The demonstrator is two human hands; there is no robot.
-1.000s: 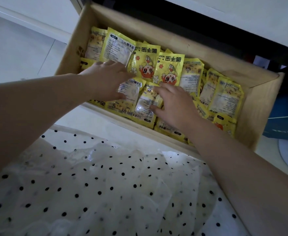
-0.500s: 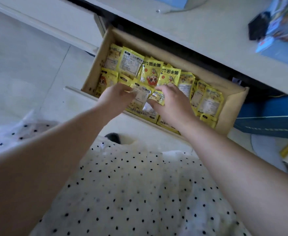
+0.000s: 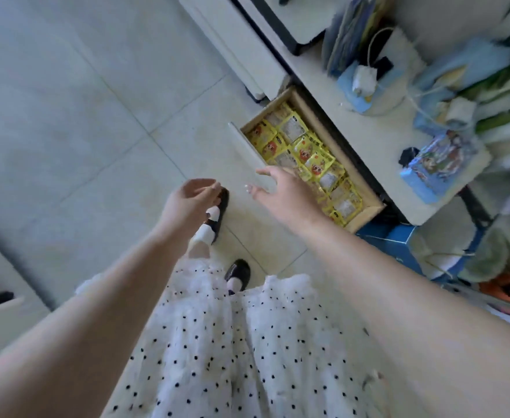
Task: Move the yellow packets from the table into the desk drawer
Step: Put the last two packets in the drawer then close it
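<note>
Head view, looking down from standing height. My left hand (image 3: 192, 196) hovers over the tiled floor (image 3: 67, 116), fingers loosely curled, its grip holding nothing. My right hand (image 3: 281, 191) reaches forward with fingers spread, its grip also empty, above the white front panel of the desk drawer (image 3: 249, 152); I cannot tell whether it touches the panel.

The drawer stands pulled out from under the bench (image 3: 377, 137). The yellow packets (image 3: 302, 149) fill it, lying flat and overlapping in crowded rows from wall to wall. I see no yellow packet on the visible part of the bench, which carries a blue box (image 3: 440, 164), a white charger (image 3: 365, 76) with its cable, and other blurred clutter. So I judge the moving is largely done.

What could go wrong from here: the packets sit heaped high, and if I push the drawer shut, a raised corner could catch on the underside of the bench and jam or crumple. A hard shove could also slide the slippery packets into a heap at the back. My black shoes (image 3: 217, 212) stand close beneath the drawer front, and my dotted skirt (image 3: 247, 342) hangs nearby, so cloth could get pinched. The picture is blurred at its edges, so a packet among the clutter could go unnoticed.
</note>
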